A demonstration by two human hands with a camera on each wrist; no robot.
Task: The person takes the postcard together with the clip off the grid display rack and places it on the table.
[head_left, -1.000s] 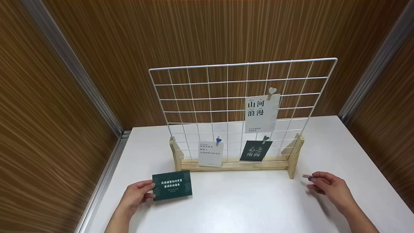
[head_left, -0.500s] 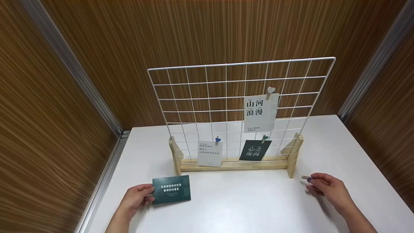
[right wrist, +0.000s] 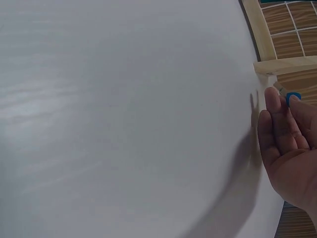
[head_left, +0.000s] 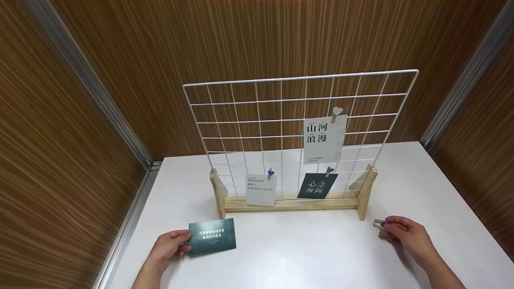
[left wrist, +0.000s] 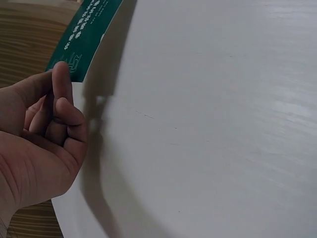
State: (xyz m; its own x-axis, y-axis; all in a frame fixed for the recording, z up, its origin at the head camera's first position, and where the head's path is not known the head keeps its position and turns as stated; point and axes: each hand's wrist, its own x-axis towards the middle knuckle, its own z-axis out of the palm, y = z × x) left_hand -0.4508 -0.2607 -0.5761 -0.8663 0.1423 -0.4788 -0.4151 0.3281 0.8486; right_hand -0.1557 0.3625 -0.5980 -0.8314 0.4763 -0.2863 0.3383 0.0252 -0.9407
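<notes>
In the head view my left hand (head_left: 168, 248) pinches the left edge of a dark green card (head_left: 213, 237) with white lettering, held just above the white table. The left wrist view shows the card's corner (left wrist: 91, 37) between thumb and fingers. On the right, my right hand (head_left: 409, 237) pinches a small wooden clothespin (head_left: 377, 221) with a blue heart on it; the right wrist view shows the blue heart (right wrist: 293, 95) by the thumb. Between the hands and farther back stands a white wire grid (head_left: 281, 100) in a wooden base (head_left: 291, 206).
Clothespins hold a large white card (head_left: 324, 140), a small white card (head_left: 260, 190) and a dark card (head_left: 315, 186) on the grid. The white table (head_left: 297, 249) reaches back to a wood-grain wall (head_left: 257, 40), with wood-grain panels on both sides.
My left hand has lowered the green card slightly and tilted it, so it now catches more light. The right hand with the clothespin has barely moved, a little lower in view.
</notes>
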